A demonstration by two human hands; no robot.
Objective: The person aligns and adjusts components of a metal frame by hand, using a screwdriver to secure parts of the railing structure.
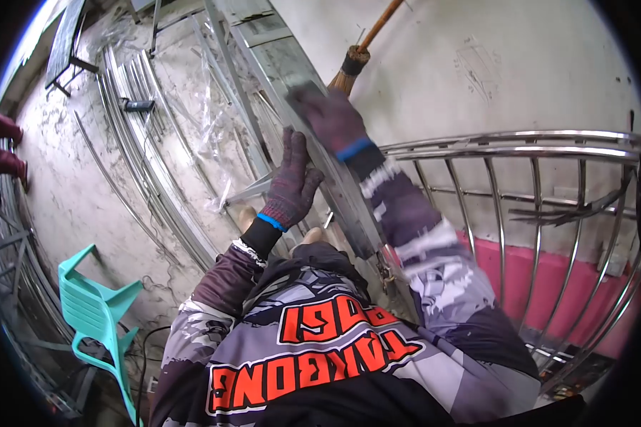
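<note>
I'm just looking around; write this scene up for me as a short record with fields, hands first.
Left hand: gloved, fingers extended, beside the long grey board; contact unclear
Right hand: gloved, motion-blurred, over the board; grip unclear
Near the wall: broom, beyond the right hand
Right side: shiny metal railing
Floor, left side: long metal pipes, green chair

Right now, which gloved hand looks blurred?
The right hand, the one nearer the broom in view; the left hand shows clearer glove texture.
</note>
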